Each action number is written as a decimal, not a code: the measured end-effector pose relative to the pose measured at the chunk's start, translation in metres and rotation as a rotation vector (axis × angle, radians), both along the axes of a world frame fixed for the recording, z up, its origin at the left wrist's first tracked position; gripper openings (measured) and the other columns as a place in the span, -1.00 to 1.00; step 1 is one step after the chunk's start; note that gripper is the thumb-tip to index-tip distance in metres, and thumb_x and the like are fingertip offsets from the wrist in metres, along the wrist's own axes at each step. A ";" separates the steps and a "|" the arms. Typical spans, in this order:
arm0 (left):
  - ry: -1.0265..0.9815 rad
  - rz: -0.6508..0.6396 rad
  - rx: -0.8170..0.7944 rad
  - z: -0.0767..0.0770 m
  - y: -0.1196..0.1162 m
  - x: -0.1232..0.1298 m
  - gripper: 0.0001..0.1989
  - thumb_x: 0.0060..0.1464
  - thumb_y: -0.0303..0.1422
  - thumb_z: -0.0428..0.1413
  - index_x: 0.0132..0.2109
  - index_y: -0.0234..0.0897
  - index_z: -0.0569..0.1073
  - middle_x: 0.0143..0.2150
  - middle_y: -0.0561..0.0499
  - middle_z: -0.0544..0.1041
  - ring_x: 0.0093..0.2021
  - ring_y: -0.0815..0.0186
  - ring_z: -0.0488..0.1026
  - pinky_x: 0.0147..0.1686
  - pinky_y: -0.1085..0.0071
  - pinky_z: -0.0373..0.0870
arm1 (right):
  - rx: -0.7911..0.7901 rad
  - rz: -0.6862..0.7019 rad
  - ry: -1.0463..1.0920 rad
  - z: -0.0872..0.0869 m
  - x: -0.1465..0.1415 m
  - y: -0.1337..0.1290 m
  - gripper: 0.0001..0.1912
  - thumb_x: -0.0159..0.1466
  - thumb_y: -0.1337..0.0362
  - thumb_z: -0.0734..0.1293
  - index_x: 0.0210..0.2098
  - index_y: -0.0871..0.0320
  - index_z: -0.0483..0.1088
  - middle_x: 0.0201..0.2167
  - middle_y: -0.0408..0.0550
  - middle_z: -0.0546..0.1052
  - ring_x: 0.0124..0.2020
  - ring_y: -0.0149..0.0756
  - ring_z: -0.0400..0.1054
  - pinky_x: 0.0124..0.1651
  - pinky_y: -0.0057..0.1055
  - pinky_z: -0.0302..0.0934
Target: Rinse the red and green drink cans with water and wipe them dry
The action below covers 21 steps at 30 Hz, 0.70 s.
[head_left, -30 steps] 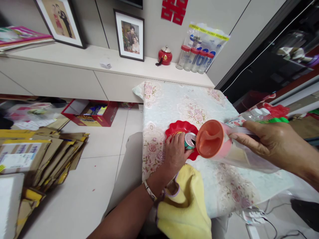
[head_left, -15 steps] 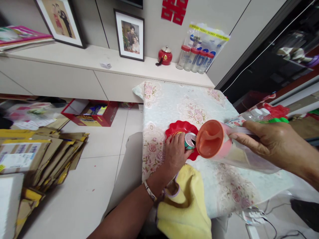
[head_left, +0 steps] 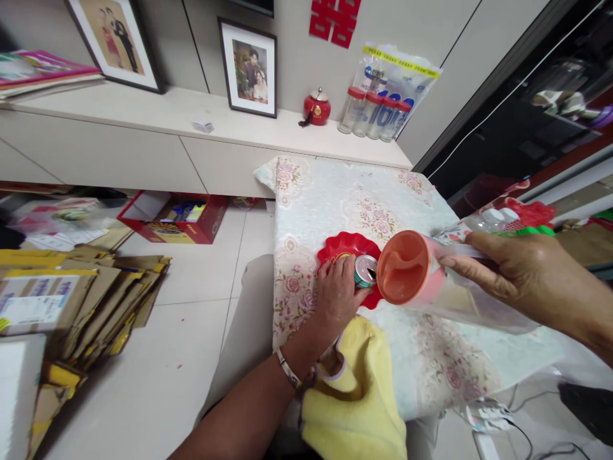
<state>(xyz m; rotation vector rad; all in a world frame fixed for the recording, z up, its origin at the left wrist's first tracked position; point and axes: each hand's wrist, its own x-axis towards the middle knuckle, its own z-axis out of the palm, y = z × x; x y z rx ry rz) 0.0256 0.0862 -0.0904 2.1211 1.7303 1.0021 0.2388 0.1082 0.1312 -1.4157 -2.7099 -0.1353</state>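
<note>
My left hand [head_left: 338,291] is wrapped around a drink can [head_left: 366,269], whose silver top with a dark opening faces up. The can is over a red scalloped plate [head_left: 348,241]. In my right hand [head_left: 510,275] is the handle of a clear plastic pitcher [head_left: 472,303] with an orange lid [head_left: 403,267]. Tilted nearly onto its side, the pitcher has its lid end right beside the can's top. Whether liquid is flowing I cannot tell. A yellow cloth [head_left: 357,396] lies at the table's near edge, by my left wrist.
A floral tablecloth [head_left: 325,191] covers the table. Behind it, a white ledge [head_left: 201,112] bears glass jars [head_left: 373,116], a red pot [head_left: 317,108] and framed photos. Flattened cardboard [head_left: 110,306] and a red box [head_left: 177,220] are on the floor at left; bottles [head_left: 493,219] stand at right.
</note>
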 end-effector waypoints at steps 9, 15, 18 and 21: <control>0.002 0.003 0.001 -0.001 0.000 0.000 -0.40 0.23 -0.13 0.33 0.26 -0.27 0.33 0.22 -0.19 0.59 0.24 -0.02 0.52 0.20 0.04 0.44 | -0.036 -0.094 0.035 -0.001 -0.003 0.000 -0.34 0.37 -0.43 0.06 -0.46 0.00 0.23 -0.71 -0.13 0.21 -0.71 -0.23 0.14 -0.56 -0.24 -0.06; -0.004 0.010 0.025 -0.003 0.000 0.001 -0.41 0.22 -0.14 0.33 0.26 -0.27 0.34 0.20 -0.18 0.60 0.22 -0.03 0.54 0.19 0.04 0.45 | -0.043 -0.075 0.042 0.000 -0.004 0.001 -0.35 0.37 -0.42 0.08 -0.47 -0.02 0.23 -0.72 -0.14 0.18 -0.72 -0.23 0.11 -0.58 -0.25 -0.05; -0.004 0.009 0.018 -0.003 0.000 0.001 -0.39 0.20 -0.14 0.35 0.26 -0.26 0.34 0.21 -0.18 0.60 0.22 -0.03 0.53 0.19 0.03 0.46 | -0.030 -0.077 0.032 0.000 -0.002 0.000 -0.35 0.38 -0.42 0.06 -0.42 -0.02 0.30 -0.72 -0.14 0.22 -0.72 -0.22 0.14 -0.57 -0.24 -0.04; -0.006 0.006 0.013 -0.003 0.001 0.001 -0.37 0.19 -0.15 0.36 0.27 -0.27 0.33 0.21 -0.19 0.59 0.23 -0.03 0.53 0.20 0.03 0.45 | -0.013 -0.082 0.016 0.000 -0.002 0.000 -0.35 0.39 -0.42 0.06 -0.39 -0.03 0.34 -0.70 -0.13 0.27 -0.71 -0.22 0.18 -0.56 -0.23 -0.02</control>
